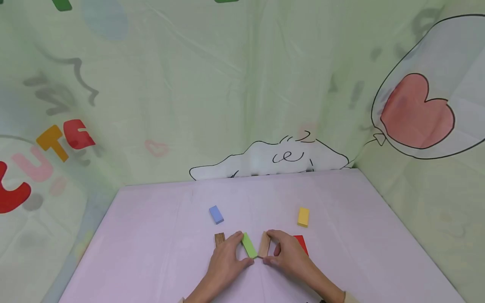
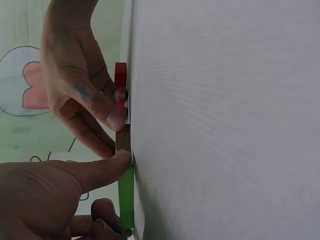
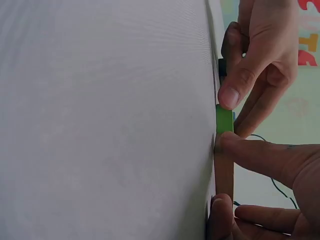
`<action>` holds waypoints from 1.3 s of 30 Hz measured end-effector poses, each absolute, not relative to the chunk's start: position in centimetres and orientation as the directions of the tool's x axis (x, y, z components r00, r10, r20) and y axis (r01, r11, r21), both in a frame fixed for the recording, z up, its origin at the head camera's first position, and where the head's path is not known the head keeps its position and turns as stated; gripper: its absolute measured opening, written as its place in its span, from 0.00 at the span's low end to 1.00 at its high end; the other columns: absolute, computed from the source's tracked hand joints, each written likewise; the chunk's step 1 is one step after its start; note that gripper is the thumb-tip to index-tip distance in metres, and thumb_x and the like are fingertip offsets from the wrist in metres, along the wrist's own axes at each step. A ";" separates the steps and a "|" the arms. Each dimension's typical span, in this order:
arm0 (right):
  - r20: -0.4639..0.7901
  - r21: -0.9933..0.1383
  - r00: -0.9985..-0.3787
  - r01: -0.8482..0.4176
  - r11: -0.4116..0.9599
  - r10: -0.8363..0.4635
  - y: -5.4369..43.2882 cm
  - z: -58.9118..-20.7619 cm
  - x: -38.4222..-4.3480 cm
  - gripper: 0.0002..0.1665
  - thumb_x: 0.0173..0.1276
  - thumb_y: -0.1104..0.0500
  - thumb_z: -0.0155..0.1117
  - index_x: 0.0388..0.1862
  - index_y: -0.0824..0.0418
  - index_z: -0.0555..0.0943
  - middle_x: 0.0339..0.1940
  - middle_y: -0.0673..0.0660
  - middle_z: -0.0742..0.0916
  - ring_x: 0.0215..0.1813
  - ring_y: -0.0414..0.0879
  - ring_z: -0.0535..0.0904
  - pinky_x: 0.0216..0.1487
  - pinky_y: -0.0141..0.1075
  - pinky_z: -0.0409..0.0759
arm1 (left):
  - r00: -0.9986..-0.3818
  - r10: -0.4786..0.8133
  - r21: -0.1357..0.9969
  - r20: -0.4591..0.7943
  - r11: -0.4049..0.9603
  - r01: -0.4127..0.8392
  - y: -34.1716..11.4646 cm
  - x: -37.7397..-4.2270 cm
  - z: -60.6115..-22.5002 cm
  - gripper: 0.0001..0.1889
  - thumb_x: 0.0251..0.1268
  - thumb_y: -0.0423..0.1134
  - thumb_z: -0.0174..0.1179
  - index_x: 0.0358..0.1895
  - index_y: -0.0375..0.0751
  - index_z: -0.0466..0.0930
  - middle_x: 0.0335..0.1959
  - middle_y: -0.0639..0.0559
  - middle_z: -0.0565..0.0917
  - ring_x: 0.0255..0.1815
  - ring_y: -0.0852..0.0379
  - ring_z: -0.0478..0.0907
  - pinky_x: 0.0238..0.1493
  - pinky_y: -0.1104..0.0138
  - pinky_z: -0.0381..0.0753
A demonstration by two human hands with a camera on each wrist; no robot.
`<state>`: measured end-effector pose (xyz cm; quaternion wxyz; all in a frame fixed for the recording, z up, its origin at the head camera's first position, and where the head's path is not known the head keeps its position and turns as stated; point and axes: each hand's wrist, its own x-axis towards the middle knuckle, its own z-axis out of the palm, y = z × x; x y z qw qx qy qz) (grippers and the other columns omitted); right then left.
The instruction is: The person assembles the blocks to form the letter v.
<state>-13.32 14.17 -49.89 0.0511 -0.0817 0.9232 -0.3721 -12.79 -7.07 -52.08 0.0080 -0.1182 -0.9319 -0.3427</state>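
A green block [image 1: 249, 245] lies flat on the table, its near end angled toward a light wooden block [image 1: 264, 244]. The two near ends meet or almost meet, forming a V in the head view. My left hand [image 1: 226, 256] holds the green block lengthwise, thumb at the near end and fingertips at the far end. In the same way my right hand [image 1: 289, 252] grips the light wooden block between thumb and fingers. Both wrist views show the green block [image 2: 126, 197] and the wooden block [image 3: 224, 172] low on the table surface.
Beyond my left hand lie a dark brown block [image 1: 219, 239], partly hidden, and a blue block [image 1: 216, 214]. A red block [image 1: 301, 244] sits partly behind my right hand, with a yellow block [image 1: 303, 216] farther back. A printed curtain [image 1: 197, 92] walls the table [image 1: 144, 235].
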 end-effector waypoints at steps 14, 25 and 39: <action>-0.040 -0.688 -0.984 -0.097 0.719 -0.172 14.3 -48.9 -13.2 0.49 0.50 0.58 0.89 0.72 0.64 0.78 0.26 0.48 0.84 0.26 0.35 0.73 0.30 0.28 0.72 | -0.922 0.297 0.499 0.250 0.776 0.385 -7.6 -12.9 -51.2 0.36 0.68 0.44 0.71 0.77 0.43 0.70 0.73 0.45 0.78 0.62 0.44 0.85 0.51 0.51 0.90; 0.164 -0.699 -0.942 -0.320 0.640 -0.291 16.6 -48.3 -14.0 0.28 0.66 0.59 0.78 0.63 0.66 0.83 0.42 0.57 0.91 0.31 0.30 0.76 0.28 0.26 0.77 | -0.836 0.489 0.281 0.249 0.790 0.545 -8.3 -12.8 -50.9 0.26 0.72 0.43 0.68 0.71 0.49 0.78 0.66 0.54 0.82 0.58 0.55 0.78 0.56 0.62 0.84; 0.207 -0.562 -0.949 -0.313 0.766 -0.236 21.1 -48.0 -17.1 0.28 0.67 0.62 0.77 0.65 0.66 0.82 0.32 0.51 0.85 0.30 0.37 0.74 0.25 0.27 0.75 | -0.691 0.721 0.046 0.050 0.689 0.723 -8.3 -11.8 -51.1 0.32 0.76 0.54 0.63 0.80 0.61 0.68 0.85 0.55 0.65 0.80 0.36 0.69 0.73 0.48 0.79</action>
